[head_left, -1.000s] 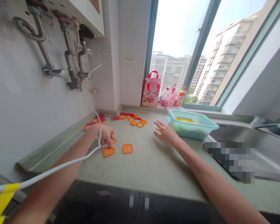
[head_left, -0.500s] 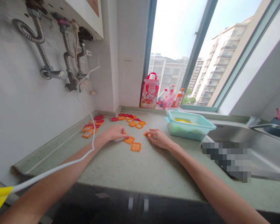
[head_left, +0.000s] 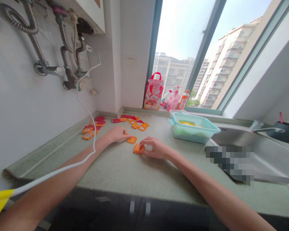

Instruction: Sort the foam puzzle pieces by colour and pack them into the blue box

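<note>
On the countertop, my left hand point(head_left: 116, 134) is closed in a pinch, with a sliver of orange tile showing at its fingertips. Close beside those fingers lies an orange puzzle tile point(head_left: 132, 140) with toothed edges. My right hand point(head_left: 156, 147) has its thumb and fingers closed on another orange puzzle tile point(head_left: 136, 148), low over the counter; a second tile seems to lie under it, mostly covered. Farther back is a curved group of red and orange tiles point(head_left: 142, 127), some with pale printed squares. More such tiles point(head_left: 87, 136) overlap at the left, near the wall.
A white cable point(head_left: 93, 128) hangs across my left forearm. To the right stand a turquoise plastic basket point(head_left: 191, 136) and a steel sink point(head_left: 267, 160). A pink bag point(head_left: 153, 96) and several bottles point(head_left: 173, 102) line the windowsill. Metal hoses point(head_left: 37, 48) hang at upper left.
My right hand has moved left and toward me, carrying its orange tile to the nearer tile on the counter. My left hand stays by its tile. The view has shifted slightly.
</note>
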Demonstrator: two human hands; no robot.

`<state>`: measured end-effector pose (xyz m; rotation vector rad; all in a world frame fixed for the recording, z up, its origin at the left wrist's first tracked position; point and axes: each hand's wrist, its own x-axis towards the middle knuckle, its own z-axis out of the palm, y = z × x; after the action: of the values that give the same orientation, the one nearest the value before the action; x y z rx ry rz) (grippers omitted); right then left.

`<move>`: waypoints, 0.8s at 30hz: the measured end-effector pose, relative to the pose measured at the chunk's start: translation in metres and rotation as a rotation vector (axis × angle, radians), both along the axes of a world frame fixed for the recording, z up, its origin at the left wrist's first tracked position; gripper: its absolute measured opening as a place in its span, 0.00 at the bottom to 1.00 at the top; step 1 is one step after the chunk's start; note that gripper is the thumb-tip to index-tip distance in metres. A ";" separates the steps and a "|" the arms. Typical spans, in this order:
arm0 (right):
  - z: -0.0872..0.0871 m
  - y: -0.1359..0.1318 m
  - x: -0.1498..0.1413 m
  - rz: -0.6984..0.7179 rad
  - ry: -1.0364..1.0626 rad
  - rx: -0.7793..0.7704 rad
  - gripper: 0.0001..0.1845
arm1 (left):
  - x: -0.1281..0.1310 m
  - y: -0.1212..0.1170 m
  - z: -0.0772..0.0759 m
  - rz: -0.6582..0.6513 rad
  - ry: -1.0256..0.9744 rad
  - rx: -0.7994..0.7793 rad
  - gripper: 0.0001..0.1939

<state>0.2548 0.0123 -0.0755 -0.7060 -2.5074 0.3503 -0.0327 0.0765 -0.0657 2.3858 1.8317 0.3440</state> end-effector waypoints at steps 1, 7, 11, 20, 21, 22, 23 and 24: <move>-0.001 -0.002 -0.002 0.008 -0.029 -0.004 0.11 | 0.001 -0.001 0.001 0.005 -0.002 -0.007 0.25; -0.001 -0.007 -0.010 -0.075 -0.120 0.097 0.11 | 0.001 -0.003 0.003 0.014 -0.011 -0.019 0.25; 0.021 0.003 0.009 -0.126 -0.113 0.389 0.09 | -0.004 0.002 0.001 -0.018 -0.017 -0.021 0.27; 0.072 0.036 0.169 -1.350 -0.047 0.521 0.16 | -0.005 0.007 0.003 -0.049 -0.027 -0.029 0.26; 0.070 0.037 0.180 -1.409 -0.045 0.499 0.17 | -0.005 0.008 0.003 -0.046 -0.031 -0.027 0.26; 0.069 0.038 0.187 -1.448 -0.041 0.482 0.17 | -0.005 0.008 0.003 -0.048 -0.033 -0.024 0.26; 0.067 0.039 0.191 -1.474 -0.036 0.469 0.17 | -0.006 0.008 0.002 -0.048 -0.033 -0.022 0.26; 0.065 0.040 0.193 -1.489 -0.034 0.461 0.18 | -0.006 0.008 0.002 -0.048 -0.029 -0.020 0.26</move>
<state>0.4478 0.0522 -0.0101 -1.9932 -1.3552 -0.7263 -0.0389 0.0850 -0.0638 2.3939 1.7533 0.3518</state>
